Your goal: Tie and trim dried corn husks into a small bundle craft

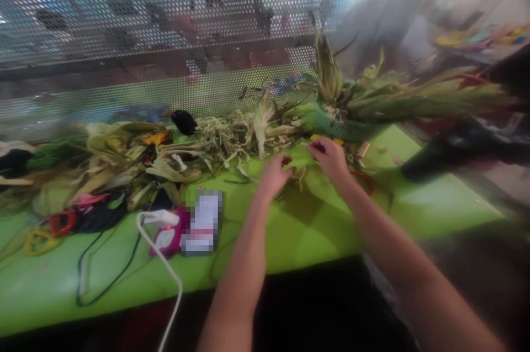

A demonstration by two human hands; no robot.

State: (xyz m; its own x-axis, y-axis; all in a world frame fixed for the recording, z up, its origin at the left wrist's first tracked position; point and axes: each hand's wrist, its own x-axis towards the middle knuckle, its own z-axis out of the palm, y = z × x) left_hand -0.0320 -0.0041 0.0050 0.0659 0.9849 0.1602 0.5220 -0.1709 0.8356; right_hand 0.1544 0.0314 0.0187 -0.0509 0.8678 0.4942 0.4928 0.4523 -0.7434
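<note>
— What's the surface like?
— A bright green surface (314, 230) with a perforated metal screen (144, 20) standing behind it. A white cable (179, 288) trails over the front edge.
— And the corn husks (232, 139)?
— Pale and dry, heaped along the back. The left hand (274, 175) and right hand (330, 158) are at the heap's edge. Blur hides whether either grip is closed.

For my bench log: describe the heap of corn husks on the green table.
The heap of corn husks is a long, loose, tangled row of pale yellow and green leaves lying on the green table along the perforated screen. Blur hides detail. The left hand and right hand are at its front edge.
</note>
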